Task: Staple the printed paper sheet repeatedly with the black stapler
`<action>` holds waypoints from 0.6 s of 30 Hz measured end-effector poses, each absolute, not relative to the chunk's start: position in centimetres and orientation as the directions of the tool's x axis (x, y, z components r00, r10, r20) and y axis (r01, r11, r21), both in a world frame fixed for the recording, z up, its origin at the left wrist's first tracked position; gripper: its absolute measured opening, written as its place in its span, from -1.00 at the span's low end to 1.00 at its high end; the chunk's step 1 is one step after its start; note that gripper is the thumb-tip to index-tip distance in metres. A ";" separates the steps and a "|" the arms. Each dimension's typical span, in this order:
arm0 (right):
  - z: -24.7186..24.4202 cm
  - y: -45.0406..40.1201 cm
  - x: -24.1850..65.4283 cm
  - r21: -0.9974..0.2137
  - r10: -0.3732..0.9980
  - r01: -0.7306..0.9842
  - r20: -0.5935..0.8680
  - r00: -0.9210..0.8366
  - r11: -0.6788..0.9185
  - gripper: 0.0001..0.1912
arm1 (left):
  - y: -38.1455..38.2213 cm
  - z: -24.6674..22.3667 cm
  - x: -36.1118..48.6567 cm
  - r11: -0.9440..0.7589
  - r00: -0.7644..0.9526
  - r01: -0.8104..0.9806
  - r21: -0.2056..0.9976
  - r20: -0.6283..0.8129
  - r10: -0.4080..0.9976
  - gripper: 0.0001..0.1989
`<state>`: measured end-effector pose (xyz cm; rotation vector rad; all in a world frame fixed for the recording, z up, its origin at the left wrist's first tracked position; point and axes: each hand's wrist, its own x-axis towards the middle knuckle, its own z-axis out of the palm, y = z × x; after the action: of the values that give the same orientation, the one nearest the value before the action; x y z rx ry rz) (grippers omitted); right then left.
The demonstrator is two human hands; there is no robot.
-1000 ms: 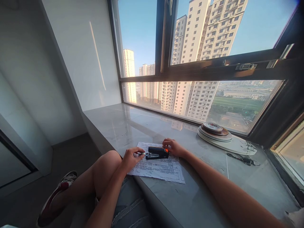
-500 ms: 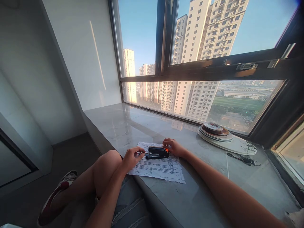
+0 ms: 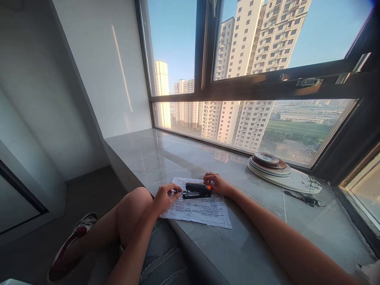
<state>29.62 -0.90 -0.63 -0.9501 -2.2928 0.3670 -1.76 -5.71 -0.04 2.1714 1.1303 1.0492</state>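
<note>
A black stapler (image 3: pixel 197 191) with an orange patch at its back end lies on a printed sheet of paper (image 3: pixel 204 215). Its jaws point left and are apart, with a silver metal strip showing between them. My left hand (image 3: pixel 166 197) is closed in a pinch at the front tip of the stapler; whatever small part lies between thumb and forefinger is too small to make out. At the back end, by the orange patch, my right hand (image 3: pixel 216 183) has its fingers curled around the stapler and steadies it.
The grey stone window ledge (image 3: pixel 184 154) carries the paper. To the right, by the window, sits a stack of round plates or boards (image 3: pixel 270 168), with a dark key ring (image 3: pixel 307 200) in front. My bent knee (image 3: pixel 138 200) is beside the ledge's front edge.
The metal strip at the stapler's front sticks out slightly less, and my left fingers are a touch closer to the jaws. My right hand stays at the back end.
</note>
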 end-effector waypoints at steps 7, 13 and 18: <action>-0.7 -0.8 29.6 -0.475 0.715 0.534 0.439 -0.545 0.699 -0.76 | -5.4 -0.4 -1.8 -0.566 0.382 0.437 0.699 0.426 0.820 -0.80; -0.6 -0.9 29.6 -0.478 0.716 0.534 0.436 -0.545 0.697 -0.75 | -5.2 -0.5 -1.9 -0.566 0.385 0.441 0.696 0.423 0.820 -0.80; -0.6 -0.9 29.8 -0.481 0.718 0.535 0.432 -0.546 0.695 -0.76 | -5.5 -0.3 -2.3 -0.559 0.375 0.457 0.691 0.421 0.826 -0.78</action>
<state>29.77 -0.91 -0.56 -0.9543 -2.2882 0.3899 -2.25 -5.53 -0.29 2.1745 1.1065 1.0580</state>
